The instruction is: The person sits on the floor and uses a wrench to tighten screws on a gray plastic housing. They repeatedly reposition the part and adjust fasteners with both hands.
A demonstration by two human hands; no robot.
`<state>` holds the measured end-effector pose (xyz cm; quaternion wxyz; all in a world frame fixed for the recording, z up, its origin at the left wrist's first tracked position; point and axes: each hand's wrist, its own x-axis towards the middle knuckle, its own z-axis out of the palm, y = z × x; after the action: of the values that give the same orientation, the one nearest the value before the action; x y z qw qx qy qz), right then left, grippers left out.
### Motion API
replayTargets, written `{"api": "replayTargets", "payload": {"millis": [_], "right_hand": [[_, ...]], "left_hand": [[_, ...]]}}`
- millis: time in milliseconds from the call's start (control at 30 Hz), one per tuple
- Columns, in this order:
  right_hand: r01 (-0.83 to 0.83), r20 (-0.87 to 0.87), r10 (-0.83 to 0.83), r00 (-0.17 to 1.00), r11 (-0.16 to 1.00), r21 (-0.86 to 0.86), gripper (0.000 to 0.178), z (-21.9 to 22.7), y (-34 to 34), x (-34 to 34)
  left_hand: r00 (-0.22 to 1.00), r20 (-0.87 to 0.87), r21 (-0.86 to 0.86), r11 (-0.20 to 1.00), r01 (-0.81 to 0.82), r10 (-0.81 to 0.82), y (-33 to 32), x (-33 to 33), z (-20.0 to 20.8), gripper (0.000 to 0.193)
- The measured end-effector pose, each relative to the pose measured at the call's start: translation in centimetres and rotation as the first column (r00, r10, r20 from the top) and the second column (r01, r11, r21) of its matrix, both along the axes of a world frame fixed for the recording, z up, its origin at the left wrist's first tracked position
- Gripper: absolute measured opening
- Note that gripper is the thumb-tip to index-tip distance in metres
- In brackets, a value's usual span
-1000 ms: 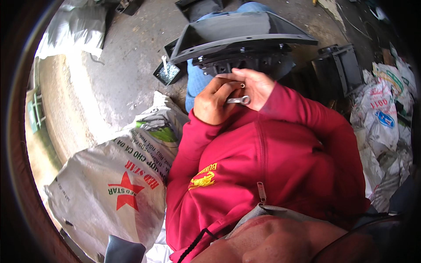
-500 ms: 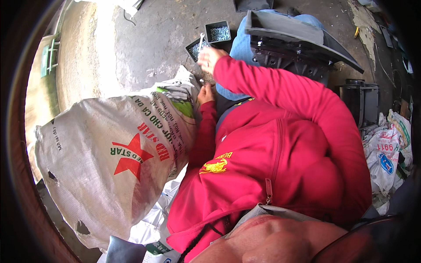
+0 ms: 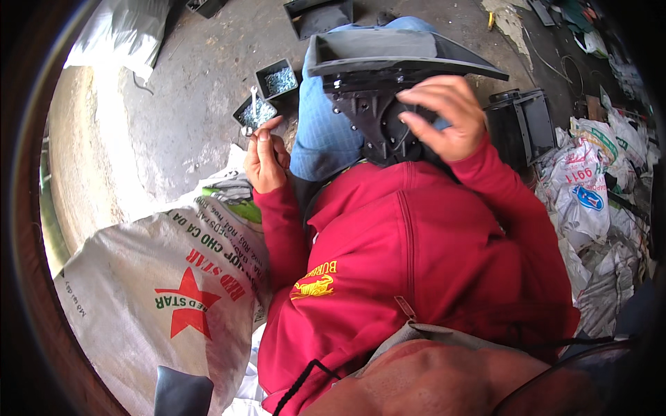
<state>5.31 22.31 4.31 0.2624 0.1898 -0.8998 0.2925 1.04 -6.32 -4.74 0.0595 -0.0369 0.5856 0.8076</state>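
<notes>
My left hand (image 3: 266, 158) is closed, thumb against fingers, beside a black tray of small fasteners (image 3: 266, 113). A small shiny metal piece (image 3: 246, 131) shows at its fingertips; its kind is unclear. A silver wrench (image 3: 254, 102) stands tilted in that tray. Across my lap lies a black moulded part (image 3: 378, 114) with a wide hopper-like rim and several bolts along its flange. My right hand (image 3: 451, 114) hovers over its right side, open, fingers curved and apart, holding nothing visible.
A second black tray (image 3: 280, 80) of fasteners sits beyond the first. A big white woven sack (image 3: 132, 305) leans at my left. On the right are a black box-like part (image 3: 527, 125) and crumpled sacks (image 3: 590, 180). Another black part (image 3: 319, 17) lies on the floor ahead.
My right hand has left the fastener tray and swung right to the black part. My left hand has risen toward the trays. The whole view has shifted to the right.
</notes>
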Motion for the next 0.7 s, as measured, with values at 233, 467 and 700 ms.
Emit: {"api": "replayTargets", "payload": {"millis": [233, 467, 700], "right_hand": [[0.421, -0.211, -0.378, 0.901, 0.88, 0.221, 0.05, -6.6, 2.9, 0.0], [0.471, -0.221, -0.443, 0.869, 0.877, 0.096, 0.039, -8.6, 2.2, -0.7], [0.492, -0.261, -0.453, 0.852, 0.864, 0.106, 0.037, -8.7, 2.6, -0.9]], "left_hand": [[0.759, -0.455, -0.543, 0.821, 0.177, -0.465, 4.8, -1.3, 8.6, 0.014], [0.692, -0.48, -0.74, 0.672, 0.01, -0.539, 8.3, -1.3, 10.0, 0.018], [0.709, -0.42, -0.815, 0.58, -0.019, -0.567, 11.7, -2.4, 7.3, 0.011]]}}
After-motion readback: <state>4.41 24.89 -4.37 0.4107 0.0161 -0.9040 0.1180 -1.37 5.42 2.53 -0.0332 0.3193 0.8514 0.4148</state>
